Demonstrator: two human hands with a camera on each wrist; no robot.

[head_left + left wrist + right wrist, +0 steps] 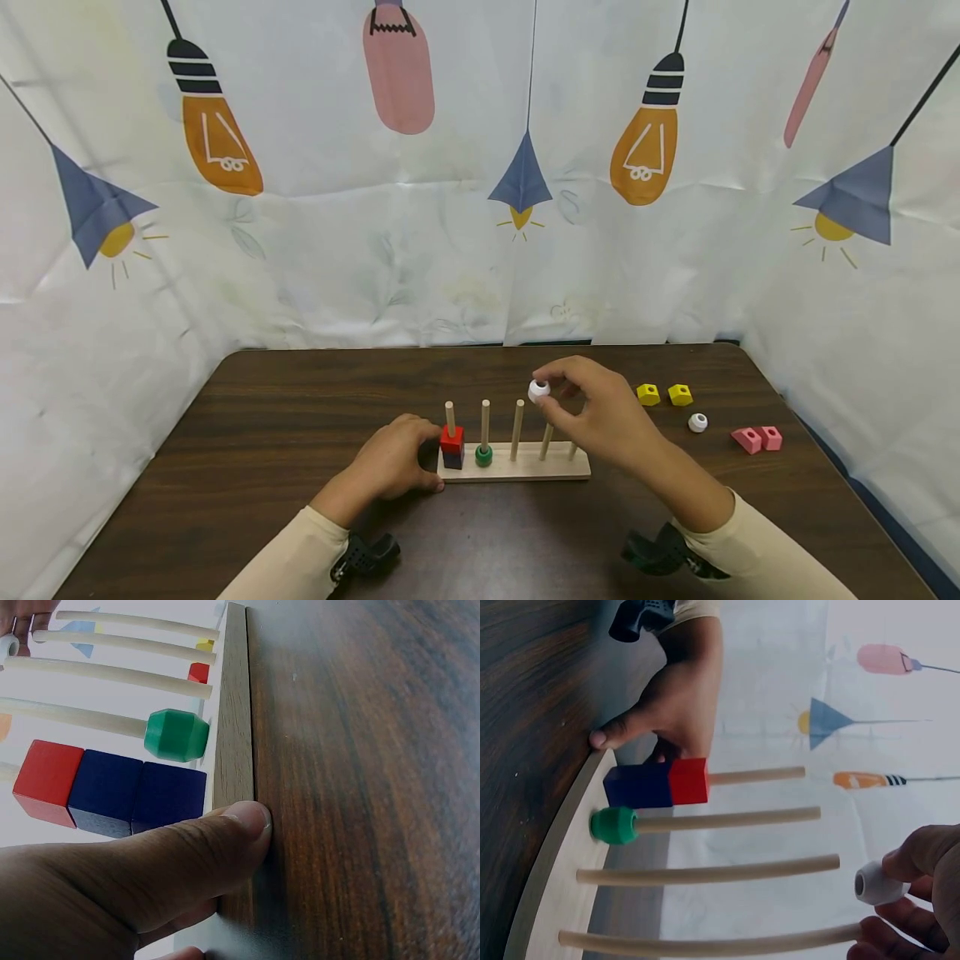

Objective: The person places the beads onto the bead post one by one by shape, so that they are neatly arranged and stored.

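A wooden peg board (pixel 517 472) with a row of upright pegs stands on the table. My left hand (pixel 397 458) grips its left end, the thumb (pixel 244 825) lying against the front edge. On the leftmost peg a red cube (pixel 49 780) sits above two dark blue cubes (pixel 139 791). A green faceted bead (pixel 615 825) is at the bottom of the second peg. With thumb and fingers, my right hand (pixel 600 408) pinches a white bead (pixel 877 883) near the height of the peg tops, apart from the pegs. The bead's hole shows in the right wrist view.
Right of the board lie two yellow beads (pixel 648 394), another white bead (pixel 697 422) and two pink blocks (pixel 747 440) side by side. The dark wooden table (pixel 285 417) ends at a patterned white cloth (pixel 337 275) behind and at the sides.
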